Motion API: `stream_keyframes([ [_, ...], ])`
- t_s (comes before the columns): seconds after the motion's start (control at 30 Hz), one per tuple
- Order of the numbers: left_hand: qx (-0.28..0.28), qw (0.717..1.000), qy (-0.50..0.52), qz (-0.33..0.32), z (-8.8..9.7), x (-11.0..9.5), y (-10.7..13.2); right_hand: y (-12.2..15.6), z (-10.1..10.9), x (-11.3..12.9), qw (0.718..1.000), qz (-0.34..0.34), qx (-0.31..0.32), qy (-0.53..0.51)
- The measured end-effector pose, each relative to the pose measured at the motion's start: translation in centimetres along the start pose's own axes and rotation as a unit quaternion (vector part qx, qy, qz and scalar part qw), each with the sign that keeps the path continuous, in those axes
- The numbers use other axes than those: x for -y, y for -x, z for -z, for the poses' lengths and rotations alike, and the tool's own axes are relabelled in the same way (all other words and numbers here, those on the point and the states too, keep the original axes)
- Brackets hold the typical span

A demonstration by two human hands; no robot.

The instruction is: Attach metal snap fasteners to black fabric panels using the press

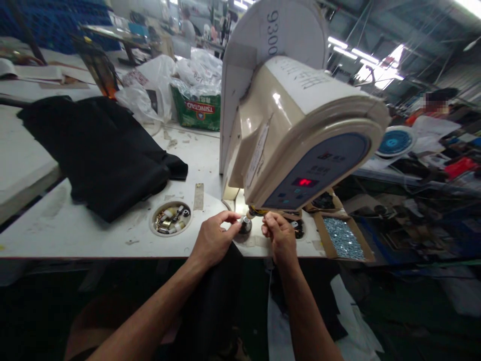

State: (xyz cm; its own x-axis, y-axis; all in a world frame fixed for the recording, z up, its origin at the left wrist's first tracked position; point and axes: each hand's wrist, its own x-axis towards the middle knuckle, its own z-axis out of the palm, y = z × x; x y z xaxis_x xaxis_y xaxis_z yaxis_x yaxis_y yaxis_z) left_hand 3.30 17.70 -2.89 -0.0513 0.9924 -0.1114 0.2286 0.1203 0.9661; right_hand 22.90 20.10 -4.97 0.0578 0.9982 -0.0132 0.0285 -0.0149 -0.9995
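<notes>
A large cream press machine (pixel 300 125) with a lit red display stands on the white worktable (pixel 75 225). Under its head sits a small shiny metal die (pixel 246 224). My left hand (pixel 214 238) is curled, its thumb and forefinger pinched at the left side of the die, with black fabric (pixel 214 301) hanging below it over the table edge. My right hand (pixel 278 235) is closed in a pinch just right of the die, under the machine head; what its fingers hold is too small to name.
A round recessed dish (pixel 171 218) of small metal parts lies left of my hands. A cardboard tray of silver studs (pixel 343 238) sits at the right. A pile of black garments (pixel 101 150) covers the table's left. Plastic bags and a green box (pixel 197 108) stand behind.
</notes>
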Motion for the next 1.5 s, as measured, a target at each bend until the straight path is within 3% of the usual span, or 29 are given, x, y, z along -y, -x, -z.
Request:
stream_keyframes([
  [0.07, -0.005, 1.0, 0.006, 0.0, 0.6, -0.6, 1.0, 1.9, 0.2, 0.0, 1.0, 0.0, -0.028, -0.012],
  [0.13, 0.032, 0.999, 0.018, -0.005, 1.2, -1.5, 2.7, 4.0, 0.3, 0.5, 1.0, 0.019, 0.006, 0.019],
  [0.2, 0.114, 0.993, 0.037, -0.011, 1.8, -2.7, 4.6, 5.8, 0.4, 1.5, 0.991, 0.06, 0.102, 0.06],
  [0.3, 0.225, 0.972, 0.06, -0.04, 2.7, -4.9, 7.3, 7.4, -0.2, 3.0, 0.951, 0.106, 0.28, 0.072],
  [0.4, 0.242, 0.963, 0.081, -0.081, 3.8, -7.2, 8.6, 7.8, -1.2, 4.1, 0.905, 0.062, 0.421, 0.013],
  [0.5, 0.214, 0.972, 0.041, -0.092, 5.3, -8.5, 8.3, 7.9, -0.9, 5.0, 0.876, -0.023, 0.481, -0.017],
  [0.63, 0.165, 0.977, -0.12, -0.068, 6.5, -7.1, 6.7, 8.1, 1.8, 5.9, 0.886, -0.095, 0.45, 0.059],
  [0.73, 0.2, 0.965, -0.161, -0.054, 6.5, -4.9, 5.9, 7.9, 3.7, 5.9, 0.876, -0.136, 0.456, 0.077],
  [0.83, 0.232, 0.962, -0.144, -0.028, 6.0, -3.4, 5.4, 7.9, 4.6, 5.7, 0.867, -0.172, 0.464, 0.065],
  [1.0, 0.294, 0.953, -0.067, 0.026, 5.7, -3.0, 4.7, 8.2, 5.2, 5.4, 0.885, -0.267, 0.382, -0.02],
  [1.13, 0.422, 0.901, -0.036, 0.094, 5.9, -3.4, 4.8, 8.1, 5.4, 5.2, 0.879, -0.31, 0.355, -0.07],
  [1.2, 0.46, 0.878, -0.021, 0.128, 5.8, -3.7, 4.9, 8.0, 5.4, 5.2, 0.876, -0.323, 0.349, -0.085],
  [1.5, 0.42, 0.885, 0.06, 0.192, 5.5, -3.6, 3.4, 5.3, 4.7, 5.1, 0.9, -0.285, 0.329, -0.026],
])
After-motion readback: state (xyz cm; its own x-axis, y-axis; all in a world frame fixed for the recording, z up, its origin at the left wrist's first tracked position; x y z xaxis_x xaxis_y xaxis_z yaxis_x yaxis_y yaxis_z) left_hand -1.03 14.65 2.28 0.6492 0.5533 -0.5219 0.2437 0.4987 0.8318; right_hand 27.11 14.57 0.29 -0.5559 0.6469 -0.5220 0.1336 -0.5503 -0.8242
